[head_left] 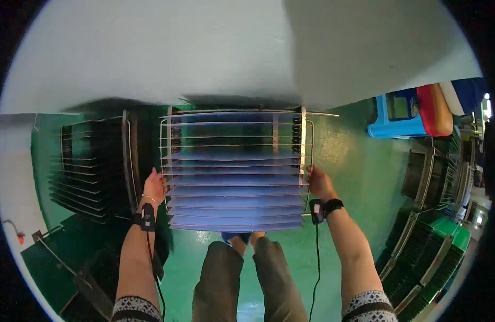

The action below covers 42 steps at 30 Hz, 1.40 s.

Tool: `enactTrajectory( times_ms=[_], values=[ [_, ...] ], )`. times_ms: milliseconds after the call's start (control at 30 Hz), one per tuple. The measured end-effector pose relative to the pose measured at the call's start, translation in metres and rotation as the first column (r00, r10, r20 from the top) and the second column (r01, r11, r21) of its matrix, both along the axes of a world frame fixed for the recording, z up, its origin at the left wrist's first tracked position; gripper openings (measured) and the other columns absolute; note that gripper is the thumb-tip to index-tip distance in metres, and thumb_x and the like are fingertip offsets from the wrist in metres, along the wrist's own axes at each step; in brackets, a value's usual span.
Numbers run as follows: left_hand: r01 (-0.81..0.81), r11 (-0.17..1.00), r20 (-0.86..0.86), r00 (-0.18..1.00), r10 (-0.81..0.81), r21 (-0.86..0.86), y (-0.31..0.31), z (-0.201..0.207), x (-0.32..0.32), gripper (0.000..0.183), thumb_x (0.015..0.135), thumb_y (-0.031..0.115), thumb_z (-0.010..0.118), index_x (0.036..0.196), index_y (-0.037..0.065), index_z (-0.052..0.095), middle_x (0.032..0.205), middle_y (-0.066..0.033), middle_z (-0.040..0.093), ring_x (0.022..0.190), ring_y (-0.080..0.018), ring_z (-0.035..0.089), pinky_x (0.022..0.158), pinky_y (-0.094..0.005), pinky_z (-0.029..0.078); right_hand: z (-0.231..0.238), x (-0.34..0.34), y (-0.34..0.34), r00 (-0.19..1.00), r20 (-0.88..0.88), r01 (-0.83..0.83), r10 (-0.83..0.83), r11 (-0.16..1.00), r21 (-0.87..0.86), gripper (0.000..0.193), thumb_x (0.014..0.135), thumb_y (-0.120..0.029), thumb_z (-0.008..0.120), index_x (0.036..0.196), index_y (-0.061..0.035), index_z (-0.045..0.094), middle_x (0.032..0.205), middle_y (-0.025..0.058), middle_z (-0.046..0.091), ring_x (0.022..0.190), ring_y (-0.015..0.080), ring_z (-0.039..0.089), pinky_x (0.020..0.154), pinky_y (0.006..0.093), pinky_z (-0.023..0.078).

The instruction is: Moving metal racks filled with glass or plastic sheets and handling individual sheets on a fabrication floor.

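A wire-framed rack [303,131] stands upright in front of my legs, a wall behind it. Thin flat sheets [237,189], bluish on their faces, sit in its slots one behind another. They are packed closer in the near part and spaced wider at the far part. At the rack's left side my left hand [154,186] is closed on the side wire. My right hand [321,185] grips the opposite side wire at about the same level. The fingertips of both hands are partly hidden by the rack.
Another rack with dark sheets [89,174] stands to the left. A metal bar frame [70,263] lies nearer, at lower left. Stacked plastic stools, the lowest a blue stool [400,126], are at the far right. More slotted racks [419,177] line the right side of the green floor [344,161].
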<state>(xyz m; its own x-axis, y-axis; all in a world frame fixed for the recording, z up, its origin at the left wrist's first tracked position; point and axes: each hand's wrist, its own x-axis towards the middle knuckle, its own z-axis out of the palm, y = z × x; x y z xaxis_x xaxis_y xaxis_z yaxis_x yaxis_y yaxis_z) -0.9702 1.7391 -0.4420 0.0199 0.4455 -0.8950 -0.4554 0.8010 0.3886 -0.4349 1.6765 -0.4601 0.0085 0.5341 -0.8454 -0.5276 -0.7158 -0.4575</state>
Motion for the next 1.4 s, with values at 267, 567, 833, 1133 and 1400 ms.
enactTrajectory(
  times_ms=[267,567,833,1133,1400],
  values=[
    [0.066,0.998,-0.136,0.989,-0.064,0.007,0.01,0.101,0.011,0.036,0.082,0.043,0.039,0.096,0.013,0.052,0.085,-0.0012,0.053,0.078,-0.0187,0.048,0.067,-0.0338,0.037,0.113,-0.041,-0.021,0.952,0.068,0.305,-0.297,0.929,-0.208,0.013,0.082,-0.02,0.043,0.074,-0.0114,0.049,0.067,-0.0015,0.046,0.066,0.0136,0.044,0.063,0.0258,0.036],
    [0.336,0.937,-0.014,0.942,-0.336,0.095,0.002,0.352,0.037,0.03,0.076,0.041,0.046,0.083,0.013,0.053,0.077,-0.0022,0.056,0.068,-0.0138,0.05,0.057,-0.0282,0.036,0.394,-0.087,-0.21,0.835,0.042,0.55,-0.549,0.834,-0.033,0.026,0.081,-0.03,0.047,0.1,-0.0127,0.051,0.091,0.0041,0.056,0.085,0.021,0.05,0.073,0.0342,0.04],
    [0.792,0.56,0.137,0.544,-0.828,0.242,0.004,0.451,0.167,0.032,0.077,0.041,0.045,0.072,0.011,0.053,0.061,-0.0019,0.051,0.054,-0.0096,0.043,0.051,-0.0225,0.032,0.542,-0.198,-0.421,0.177,-0.007,0.968,-0.984,0.173,0.182,0.029,0.08,-0.028,0.045,0.087,-0.0011,0.05,0.067,0.0025,0.048,0.064,0.0135,0.043,0.06,0.0264,0.037],
    [0.959,-0.098,0.116,-0.132,-0.984,0.266,-0.224,0.538,0.387,0.04,0.074,0.046,0.047,0.075,0.006,0.051,0.059,-0.0001,0.046,0.049,-0.0084,0.038,0.048,-0.0211,0.03,0.613,-0.317,-0.646,-0.226,-0.008,0.956,-0.974,-0.223,0.191,0.049,0.075,-0.042,0.044,0.097,0.0019,0.047,0.075,0.0083,0.045,0.063,0.0198,0.041,0.056,0.031,0.034],
    [0.883,-0.416,0.157,-0.453,-0.878,0.218,-0.483,0.536,0.481,0.047,0.071,0.047,0.048,0.075,0.0,0.049,0.058,-0.0038,0.044,0.043,-0.0106,0.038,0.041,-0.0202,0.032,0.64,-0.376,-0.798,-0.732,0.102,0.677,-0.674,-0.702,0.222,0.052,0.082,-0.036,0.042,0.126,-0.009,0.032,0.055,0.0026,0.038,0.037,0.012,0.022,0.035,0.0283,0.023]
  ],
)
